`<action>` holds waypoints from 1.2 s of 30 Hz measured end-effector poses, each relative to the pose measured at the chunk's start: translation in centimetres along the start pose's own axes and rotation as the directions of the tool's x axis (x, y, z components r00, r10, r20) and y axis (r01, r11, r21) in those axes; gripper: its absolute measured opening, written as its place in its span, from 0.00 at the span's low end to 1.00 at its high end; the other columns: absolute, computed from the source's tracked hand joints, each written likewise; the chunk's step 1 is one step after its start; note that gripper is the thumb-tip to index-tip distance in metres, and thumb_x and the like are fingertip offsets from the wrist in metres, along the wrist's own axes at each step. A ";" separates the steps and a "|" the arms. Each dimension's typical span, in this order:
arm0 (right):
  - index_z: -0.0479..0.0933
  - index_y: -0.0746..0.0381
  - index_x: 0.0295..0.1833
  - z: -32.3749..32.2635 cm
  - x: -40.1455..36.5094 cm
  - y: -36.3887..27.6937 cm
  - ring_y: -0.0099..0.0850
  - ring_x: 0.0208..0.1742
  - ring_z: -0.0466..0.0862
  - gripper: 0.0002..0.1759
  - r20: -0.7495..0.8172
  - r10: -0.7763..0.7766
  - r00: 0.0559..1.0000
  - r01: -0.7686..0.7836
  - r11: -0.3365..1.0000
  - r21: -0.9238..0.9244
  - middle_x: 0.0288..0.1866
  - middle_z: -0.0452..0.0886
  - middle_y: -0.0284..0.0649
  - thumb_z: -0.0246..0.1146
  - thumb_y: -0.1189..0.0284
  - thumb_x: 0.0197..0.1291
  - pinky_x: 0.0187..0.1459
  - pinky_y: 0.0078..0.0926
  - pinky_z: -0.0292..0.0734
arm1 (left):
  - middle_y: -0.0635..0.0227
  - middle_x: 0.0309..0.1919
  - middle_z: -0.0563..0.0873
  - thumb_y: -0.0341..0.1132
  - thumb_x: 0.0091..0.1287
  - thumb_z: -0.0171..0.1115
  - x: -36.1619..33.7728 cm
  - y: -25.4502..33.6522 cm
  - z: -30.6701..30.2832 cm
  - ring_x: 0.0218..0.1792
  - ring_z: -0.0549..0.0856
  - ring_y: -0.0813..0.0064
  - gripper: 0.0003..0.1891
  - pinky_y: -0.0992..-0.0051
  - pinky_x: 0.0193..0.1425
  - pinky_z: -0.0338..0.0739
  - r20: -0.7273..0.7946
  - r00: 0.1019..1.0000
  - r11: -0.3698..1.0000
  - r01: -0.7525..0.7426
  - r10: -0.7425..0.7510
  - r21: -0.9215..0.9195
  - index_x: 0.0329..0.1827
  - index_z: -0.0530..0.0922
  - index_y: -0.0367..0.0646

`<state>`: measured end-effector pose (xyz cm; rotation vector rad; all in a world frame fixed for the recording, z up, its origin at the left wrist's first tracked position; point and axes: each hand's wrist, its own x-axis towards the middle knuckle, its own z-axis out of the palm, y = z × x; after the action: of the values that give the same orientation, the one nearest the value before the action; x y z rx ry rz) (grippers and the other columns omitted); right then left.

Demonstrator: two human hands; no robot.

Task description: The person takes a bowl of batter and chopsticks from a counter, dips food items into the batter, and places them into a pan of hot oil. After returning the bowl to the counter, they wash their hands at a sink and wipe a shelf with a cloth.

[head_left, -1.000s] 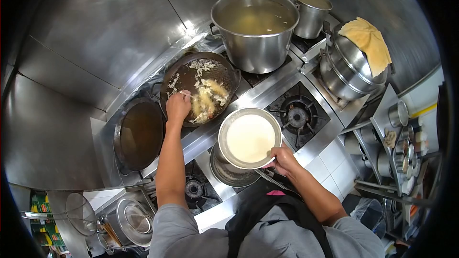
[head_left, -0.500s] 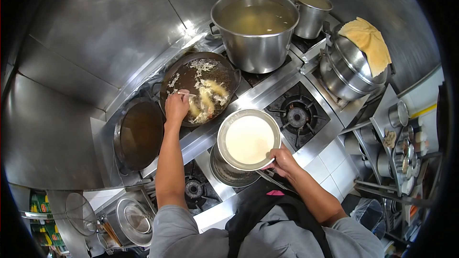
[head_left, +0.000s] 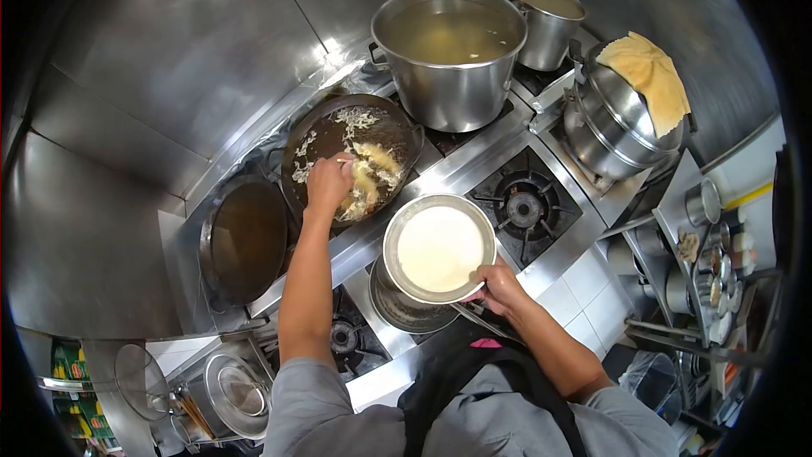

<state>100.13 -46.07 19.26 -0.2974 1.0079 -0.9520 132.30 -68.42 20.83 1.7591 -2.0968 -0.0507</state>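
Observation:
My left hand [head_left: 329,182] is above the left part of a dark wok [head_left: 306,131] of oil, its fingers pinched together; whatever lies between them is too small to name. Battered pieces [head_left: 378,155] and pale loose crumbs [head_left: 356,118] float in the oil, the battered pieces just right of the fingers. With my right hand [head_left: 501,285] I grip the lower right rim of a metal bowl of pale batter [head_left: 440,250]. The bowl is held level beside the wok, partly over a round metal pot [head_left: 397,309].
A large stockpot [head_left: 452,89] and a smaller pot [head_left: 541,38] stand at the back. A lidded steamer [head_left: 617,131] carries a yellow cloth [head_left: 647,76]. Bare burners [head_left: 524,206] are at the centre right and front. A second dark pan [head_left: 248,241] sits at the left.
My left hand has shifted right over the wok, closer to the battered pieces. The bowl and my right hand have barely moved.

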 end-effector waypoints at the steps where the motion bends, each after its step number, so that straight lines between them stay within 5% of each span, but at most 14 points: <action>1: 0.51 0.61 0.81 0.0 -0.1 0.0 0.49 0.47 0.86 0.49 0.000 -0.006 1.000 0.006 1.000 -0.004 0.62 0.73 0.56 0.51 0.86 0.48 0.32 0.42 0.93 | 0.49 0.34 0.87 0.38 0.69 0.64 0.1 -0.1 -0.2 0.42 0.85 0.47 0.08 0.51 0.48 0.79 0.003 1.000 1.000 -0.004 0.004 -0.001 0.47 0.88 0.52; 15: 0.51 0.60 0.80 -0.3 0.4 0.0 0.48 0.48 0.86 0.48 0.014 0.007 1.000 -0.008 1.000 0.019 0.61 0.74 0.54 0.50 0.86 0.47 0.33 0.43 0.93 | 0.49 0.36 0.89 0.37 0.68 0.61 -0.6 -1.9 -2.3 0.41 0.87 0.45 0.08 0.52 0.48 0.81 -0.035 0.972 0.971 0.233 -0.232 0.052 0.43 0.88 0.52; 18: 0.52 0.61 0.80 -0.2 0.4 0.0 0.49 0.48 0.86 0.48 0.011 0.006 1.000 -0.007 1.000 0.018 0.61 0.74 0.54 0.50 0.86 0.47 0.33 0.43 0.93 | 0.50 0.37 0.89 0.37 0.68 0.60 -1.1 -2.5 -1.1 0.42 0.87 0.45 0.09 0.52 0.48 0.81 -0.042 0.986 0.985 0.156 -0.160 -0.076 0.43 0.88 0.51; 25: 0.52 0.62 0.80 0.0 0.2 -0.2 0.50 0.48 0.86 0.48 0.003 0.015 1.000 -0.015 1.000 -0.004 0.62 0.73 0.56 0.50 0.86 0.48 0.33 0.44 0.93 | 0.55 0.38 0.90 0.39 0.69 0.62 -1.4 -2.1 -1.4 0.43 0.88 0.50 0.09 0.55 0.47 0.81 0.003 0.974 0.973 0.228 -0.228 -0.038 0.47 0.88 0.51; 36: 0.43 0.56 0.82 -0.6 0.6 -0.1 0.48 0.53 0.86 0.50 0.059 0.038 0.998 -0.037 0.999 -0.009 0.67 0.70 0.55 0.50 0.85 0.51 0.33 0.42 0.93 | 0.49 0.37 0.88 0.37 0.69 0.58 -2.4 -2.3 -2.4 0.43 0.87 0.45 0.09 0.51 0.47 0.80 -0.006 0.967 0.966 0.255 -0.256 -0.042 0.44 0.87 0.50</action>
<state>99.72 -46.51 18.68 -0.3109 0.9604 -0.9005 135.54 -66.04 21.73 1.9892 -1.8348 -0.1545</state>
